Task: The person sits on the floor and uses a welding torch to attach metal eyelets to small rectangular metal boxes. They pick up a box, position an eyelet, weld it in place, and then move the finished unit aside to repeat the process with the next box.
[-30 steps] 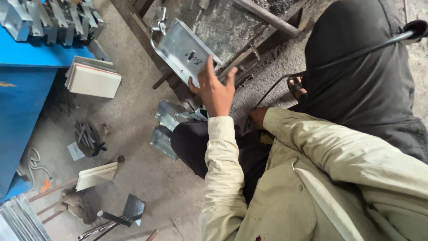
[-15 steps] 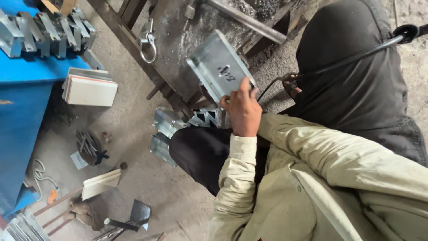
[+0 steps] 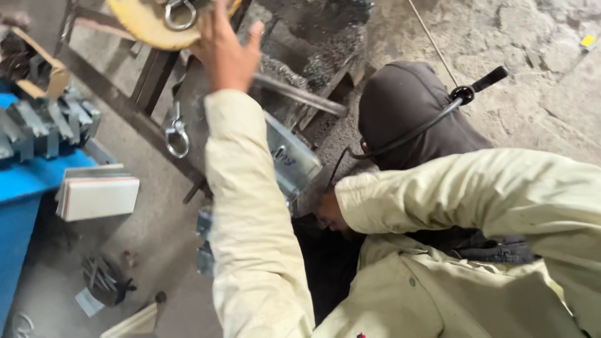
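Head cam looks down at a person in a pale long-sleeved work shirt, crouched over a concrete floor [image 3: 156,231]. Left hand [image 3: 226,51] is raised to the top of frame, fingers spread, grip open, palm against the lower edge of a yellow round piece [image 3: 145,24] hanging there. One steel shackle [image 3: 177,11] sits on the yellow piece just left of the hand; a 2nd shackle [image 3: 176,134] hangs lower, left of the sleeve, near a dark steel frame [image 3: 134,112].

Right hand [image 3: 330,211] is low at centre, mostly hidden by its own sleeve; can't tell if its grip is closed or what it holds. One folded galvanised metal bracket [image 3: 293,164] lies just up-left of it, partly behind the left forearm, well below the left hand. One steel rod [image 3: 300,95] slants above the bracket.

A dark cloth-covered shape [image 3: 407,116] sits right of centre w/ one black cable [image 3: 416,130] across it.

Left edge: blue bench [image 3: 25,188] carrying a row of grey metal parts [image 3: 47,122], approx. 5 visible. One stack of pale flat sheets [image 3: 99,195] juts over its edge. One bundle of dark nails [image 3: 103,280] lies on the floor below.
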